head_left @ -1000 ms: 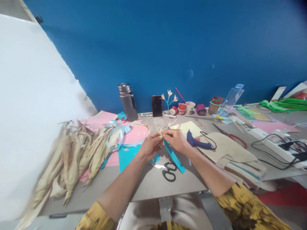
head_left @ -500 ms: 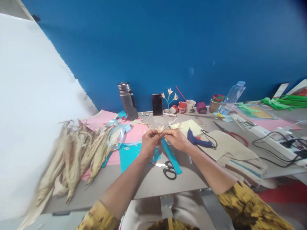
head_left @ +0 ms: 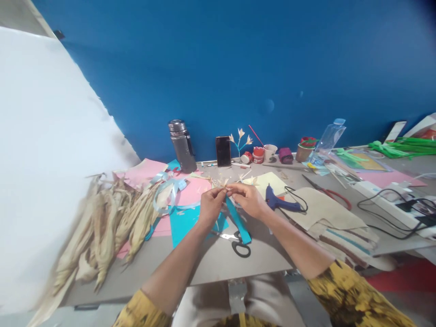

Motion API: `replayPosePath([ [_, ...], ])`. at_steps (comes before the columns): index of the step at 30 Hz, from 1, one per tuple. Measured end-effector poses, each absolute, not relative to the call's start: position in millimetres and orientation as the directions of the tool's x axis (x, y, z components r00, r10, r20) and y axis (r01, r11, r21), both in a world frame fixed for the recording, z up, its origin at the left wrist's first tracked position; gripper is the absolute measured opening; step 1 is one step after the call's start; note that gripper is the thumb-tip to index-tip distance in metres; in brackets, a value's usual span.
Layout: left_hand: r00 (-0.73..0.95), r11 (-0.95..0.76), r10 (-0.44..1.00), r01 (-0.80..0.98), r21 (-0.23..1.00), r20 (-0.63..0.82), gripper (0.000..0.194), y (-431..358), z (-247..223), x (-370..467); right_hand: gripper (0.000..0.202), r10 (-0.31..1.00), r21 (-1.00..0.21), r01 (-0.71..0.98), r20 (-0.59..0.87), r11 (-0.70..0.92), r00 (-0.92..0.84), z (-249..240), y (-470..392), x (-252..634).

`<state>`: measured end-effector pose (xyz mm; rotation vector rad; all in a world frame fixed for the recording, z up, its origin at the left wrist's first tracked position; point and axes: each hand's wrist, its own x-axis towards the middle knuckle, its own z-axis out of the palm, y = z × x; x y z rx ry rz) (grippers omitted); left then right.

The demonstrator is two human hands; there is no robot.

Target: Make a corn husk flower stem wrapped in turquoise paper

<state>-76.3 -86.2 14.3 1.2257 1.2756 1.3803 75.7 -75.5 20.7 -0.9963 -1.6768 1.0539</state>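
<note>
My left hand and my right hand meet over the table, fingertips pinched together at one spot. Between them is the base of a small pale husk flower, its petals pointing away from me. From the same spot a blue paper strip hangs down toward me, its top end in the fingers. The fingers hide the exact join. Below lie scissors with black handles, partly under the strip's lower end. A sheet of blue paper lies beside my left hand, and a blue glue gun rests right of my right hand.
Dried corn husks are heaped at the left. Along the wall stand a flask, a phone, a finished flower stem, and a paper cup. Red-handled pliers-like tool and a power strip lie right.
The blue strip's lower end has swung slightly left. My right fingers have shifted a little left toward the flower base, and the petals now show less clearly. The view has tilted slightly.
</note>
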Motion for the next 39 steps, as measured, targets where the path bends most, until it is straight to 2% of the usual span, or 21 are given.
replayPosePath([
  [5,-0.173,-0.176,0.966,0.104,0.979,0.192,0.015,-89,19,-75,0.022,0.959,-0.953,0.143,0.249,0.267,-0.137,22,-71,80],
  [8,-0.089,-0.188,0.976,0.126,0.974,0.2,0.02,-93,20,-73,0.022,0.959,-0.968,0.067,0.226,0.241,-0.173,26,-70,81],
  [11,0.009,-0.171,0.985,0.141,0.975,0.172,0.026,-95,19,-71,0.033,0.961,-0.991,-0.076,0.127,0.112,-0.244,29,-71,81],
  [13,0.035,-0.138,0.99,0.107,0.985,0.135,0.029,-95,18,-71,0.037,0.961,-0.987,-0.156,0.082,0.042,-0.264,30,-72,81],
  [16,0.1,-0.005,0.995,-0.082,0.997,0.014,0.031,-96,17,-70,0.038,0.951,-0.978,-0.205,0.088,0.026,-0.298,29,-72,81],
  [20,0.208,0.142,0.975,-0.318,0.937,-0.077,0.032,-98,19,-68,0.035,0.94,-0.977,-0.196,0.147,0.089,-0.307,25,-70,81],
  [25,0.182,0.189,0.976,-0.438,0.879,-0.12,0.021,-99,20,-64,0.039,0.959,-0.981,-0.15,0.157,0.123,-0.238,26,-72,80],
  [30,0.183,0.222,0.971,-0.442,0.869,-0.154,0.019,-100,22,-66,0.041,0.964,-0.98,-0.168,0.145,0.108,-0.225,28,-73,81],
  [35,0.197,0.238,0.965,-0.373,0.897,-0.174,0.027,-103,25,-68,0.041,0.977,-0.984,-0.123,0.149,0.131,-0.152,25,-69,81],
  [39,0.262,0.268,0.948,-0.367,0.891,-0.178,0.031,-100,23,-70,0.042,0.977,-0.986,-0.115,0.137,0.119,-0.166,25,-68,81],
])
